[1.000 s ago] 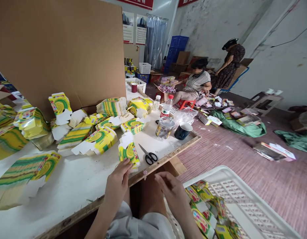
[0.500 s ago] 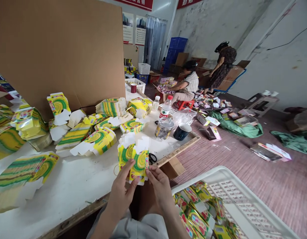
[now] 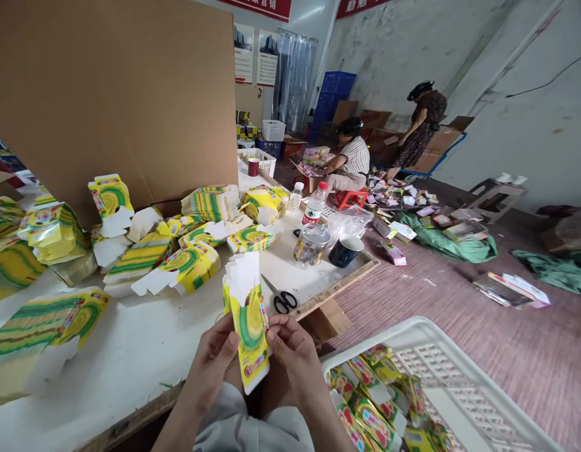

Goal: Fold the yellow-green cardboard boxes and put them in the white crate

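While both hands pinch it from either side, the flat carton (image 3: 251, 326) stands upright over the near edge of the bench (image 3: 144, 342). It is glossy yellow-and-green card with plain white flaps on top. The left hand (image 3: 213, 359) has its grip closed on the left edge, the right hand (image 3: 294, 355) on the right edge. Black-handled scissors (image 3: 283, 300) lie just beyond on the scuffed white top, near a dark mug (image 3: 345, 249) and a clear jar (image 3: 311, 242). Loose heaps (image 3: 191, 263) of like card spread to the far left before a tall brown cardboard sheet (image 3: 120, 94). At near right a white slotted crate (image 3: 412, 326) sits over the ribbed reddish floor (image 3: 483, 339).
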`<state>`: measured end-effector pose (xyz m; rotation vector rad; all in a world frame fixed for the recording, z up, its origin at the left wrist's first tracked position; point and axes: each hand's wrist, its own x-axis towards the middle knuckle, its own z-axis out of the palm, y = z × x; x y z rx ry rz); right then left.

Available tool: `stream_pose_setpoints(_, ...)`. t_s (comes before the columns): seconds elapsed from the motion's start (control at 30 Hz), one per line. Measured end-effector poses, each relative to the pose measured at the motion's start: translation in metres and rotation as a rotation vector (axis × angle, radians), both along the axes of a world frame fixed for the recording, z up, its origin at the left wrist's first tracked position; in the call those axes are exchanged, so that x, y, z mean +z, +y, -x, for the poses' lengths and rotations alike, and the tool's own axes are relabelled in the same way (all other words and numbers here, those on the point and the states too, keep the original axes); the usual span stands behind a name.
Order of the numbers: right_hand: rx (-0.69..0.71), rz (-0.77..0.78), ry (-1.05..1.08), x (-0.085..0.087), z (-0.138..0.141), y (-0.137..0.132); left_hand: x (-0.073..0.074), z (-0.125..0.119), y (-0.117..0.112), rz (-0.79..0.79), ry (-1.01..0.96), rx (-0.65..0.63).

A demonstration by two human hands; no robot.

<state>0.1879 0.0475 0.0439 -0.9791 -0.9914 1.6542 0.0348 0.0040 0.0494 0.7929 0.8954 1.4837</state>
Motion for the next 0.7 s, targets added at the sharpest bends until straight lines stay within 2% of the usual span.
stream_pose_setpoints(0.1, 0.055, 0.018, 0.061, 0.004, -0.001, -0.006, 0.007, -0.004, -0.001, 0.010, -0.126, -0.128)
stream_pose_setpoints(0.23, 0.030, -0.038, 0.043, 0.008, -0.007, -0.007, 0.011, -0.009, -0.002, 0.003, -0.164, -0.176)
stream_pose_setpoints(0.43, 0.020, -0.128, -0.116, 0.015, -0.007, -0.016, 0.006, -0.019, 0.001, 0.044, -0.125, -0.002)
stream_pose_setpoints(0.57, -0.040, -0.149, -0.210, 0.013, -0.004, -0.021, 0.005, -0.026, 0.001, 0.080, -0.045, 0.109)
stream_pose_setpoints(0.63, -0.072, -0.212, -0.267, 0.013, -0.006, -0.020, 0.006, -0.026, 0.002, 0.096, 0.000, 0.157)
stream_pose_setpoints(0.7, -0.045, -0.301, -0.359, 0.014, -0.009, -0.018, 0.005, -0.023, 0.002, 0.093, 0.029, 0.213)
